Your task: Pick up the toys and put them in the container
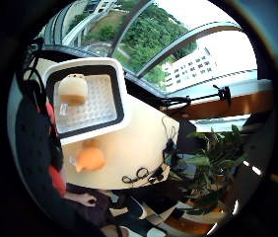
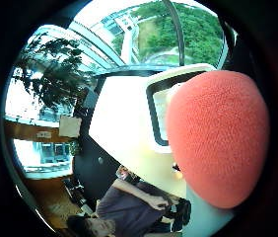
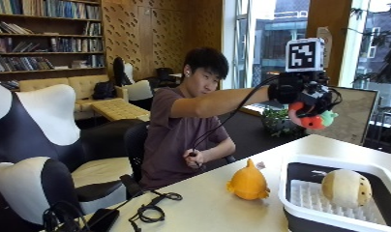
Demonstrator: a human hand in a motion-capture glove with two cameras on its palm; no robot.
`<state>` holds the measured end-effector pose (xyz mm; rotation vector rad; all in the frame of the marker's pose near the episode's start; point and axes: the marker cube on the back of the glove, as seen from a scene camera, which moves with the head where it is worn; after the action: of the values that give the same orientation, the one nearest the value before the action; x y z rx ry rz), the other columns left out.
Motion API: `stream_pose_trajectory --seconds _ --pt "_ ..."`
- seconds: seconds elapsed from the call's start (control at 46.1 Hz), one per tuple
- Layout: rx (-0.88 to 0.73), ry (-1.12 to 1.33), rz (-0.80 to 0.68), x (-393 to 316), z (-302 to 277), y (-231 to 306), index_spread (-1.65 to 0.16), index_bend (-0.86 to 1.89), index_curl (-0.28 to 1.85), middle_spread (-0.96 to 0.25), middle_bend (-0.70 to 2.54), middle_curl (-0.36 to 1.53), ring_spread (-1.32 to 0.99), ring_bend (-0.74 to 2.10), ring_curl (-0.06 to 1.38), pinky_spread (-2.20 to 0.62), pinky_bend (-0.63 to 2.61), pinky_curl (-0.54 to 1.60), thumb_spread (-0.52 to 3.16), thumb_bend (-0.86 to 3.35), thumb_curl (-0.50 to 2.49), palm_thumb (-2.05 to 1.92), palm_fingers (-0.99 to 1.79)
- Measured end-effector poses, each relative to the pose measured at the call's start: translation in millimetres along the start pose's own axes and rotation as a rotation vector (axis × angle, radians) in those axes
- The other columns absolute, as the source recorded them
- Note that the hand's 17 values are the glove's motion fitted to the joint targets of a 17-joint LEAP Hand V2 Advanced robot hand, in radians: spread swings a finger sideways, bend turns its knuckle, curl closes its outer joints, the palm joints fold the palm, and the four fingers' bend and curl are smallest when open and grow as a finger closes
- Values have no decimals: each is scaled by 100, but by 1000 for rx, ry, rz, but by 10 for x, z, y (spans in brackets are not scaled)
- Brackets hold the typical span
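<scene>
One beige toy (image 3: 346,187) already lies in the container (image 3: 298,170). Your right hand (image 3: 305,99) holds a red toy (image 3: 309,120) in its grip, high above it (not yet lowered). The orange toy (image 3: 248,183) waits on the surface (image 3: 208,208).

container (image 3: 292,170) open-topped; beige toy (image 3: 346,188) fills far end

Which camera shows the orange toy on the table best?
The outside view: the orange toy sits whole on the table beside the container. The little finger side palm view shows it smaller; the thumb side view hides it.
</scene>
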<state>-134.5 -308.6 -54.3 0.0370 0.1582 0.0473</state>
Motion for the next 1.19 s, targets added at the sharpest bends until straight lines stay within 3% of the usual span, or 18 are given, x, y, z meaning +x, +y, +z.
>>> stream_pose_trajectory --seconds 0.39,0.477,0.52,0.542,0.564,0.629,0.845,1.192 --pt "16 96 239 559 941 -521 -45 28 57 -58 52 96 -42 116 65 -36 117 44 47 2 104 74 75" --pt "-41 72 262 610 1159 -580 -41 16 57 -56 31 91 -40 114 65 -34 129 47 58 0 103 71 46" --pt "-105 65 253 623 1265 -606 -38 10 55 -52 22 87 -37 110 64 -30 128 47 73 -5 98 56 18" --pt "-137 58 246 625 1310 -617 -35 9 54 -46 16 85 -34 97 62 -26 126 48 79 -9 95 48 -16" --pt "-163 48 239 625 1348 -627 -33 9 54 -42 15 84 -29 89 61 -23 125 49 83 -10 92 43 -31" --pt "-199 2 223 608 1416 -654 -30 4 45 -29 8 76 -19 60 52 -14 119 44 94 -14 81 23 -57" --pt "-209 -101 146 462 1200 -485 -24 4 32 -8 7 57 -5 33 37 -2 96 34 115 -5 61 -2 -46" --pt "-148 105 33 594 126 813 -21 3 19 0 10 38 1 25 35 1 81 30 125 -4 44 -4 -37"
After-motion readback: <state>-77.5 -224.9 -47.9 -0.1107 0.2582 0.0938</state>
